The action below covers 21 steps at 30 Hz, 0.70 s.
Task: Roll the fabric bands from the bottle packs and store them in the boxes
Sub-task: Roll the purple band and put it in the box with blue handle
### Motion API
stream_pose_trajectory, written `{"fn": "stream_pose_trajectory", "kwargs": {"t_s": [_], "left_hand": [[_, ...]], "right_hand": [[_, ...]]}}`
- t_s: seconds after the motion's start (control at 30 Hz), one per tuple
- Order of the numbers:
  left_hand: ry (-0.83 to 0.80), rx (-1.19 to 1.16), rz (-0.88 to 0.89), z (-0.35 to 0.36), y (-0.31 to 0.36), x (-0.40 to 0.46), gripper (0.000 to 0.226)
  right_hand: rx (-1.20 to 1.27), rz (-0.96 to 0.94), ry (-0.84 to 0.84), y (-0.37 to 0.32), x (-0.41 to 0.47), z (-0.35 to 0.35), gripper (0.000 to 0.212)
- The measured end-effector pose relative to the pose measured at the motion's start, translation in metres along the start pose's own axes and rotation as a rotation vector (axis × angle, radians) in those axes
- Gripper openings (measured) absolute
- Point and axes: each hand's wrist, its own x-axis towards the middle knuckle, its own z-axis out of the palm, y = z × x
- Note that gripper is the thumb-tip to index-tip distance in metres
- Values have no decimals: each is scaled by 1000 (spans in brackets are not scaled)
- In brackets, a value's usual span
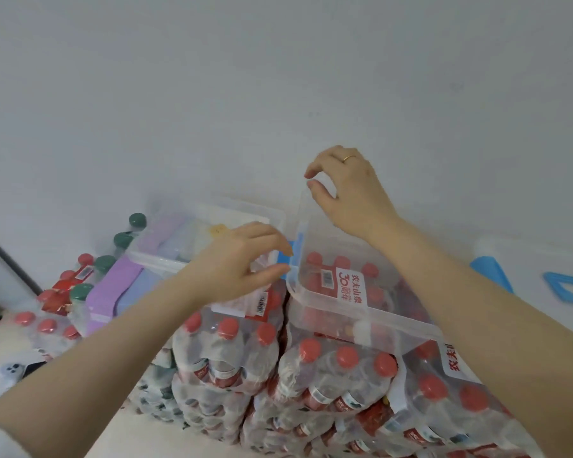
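A clear plastic box point(371, 312) sits tilted on the red-capped bottle packs point(338, 365), its far end raised. My right hand point(348, 190) pinches the box's raised far corner between thumb and forefinger. My left hand point(242, 259) pinches the near left rim by a blue latch point(286, 256). A second clear box point(166, 259) stands to the left and holds purple and light blue rolled fabric bands point(169, 236). A purple fabric band point(113, 292) lies over the packs in front of that box.
Green-capped bottles point(105, 262) and more red-capped packs point(47, 325) stand at the left by the white wall. A clear lid with blue clips point(492, 272) lies at the right. A white device point(14, 371) rests on the pale floor at lower left.
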Motion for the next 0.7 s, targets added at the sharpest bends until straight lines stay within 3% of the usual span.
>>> {"fn": "stream_pose_trajectory", "kwargs": {"t_s": [0.13, 0.33, 0.57, 0.7], "left_hand": [[106, 57, -180, -54, -39, -48, 33], [136, 28, -365, -135, -112, -120, 37], [-11, -2, -411, -184, -189, -167, 20], [-60, -119, -509, -185, -218, -177, 23]], "right_hand": [[245, 8, -162, -71, 33, 10, 14], [383, 83, -209, -167, 71, 56, 10], [346, 276, -235, -251, 112, 147, 17], [194, 533, -411, -263, 108, 220, 21]]}}
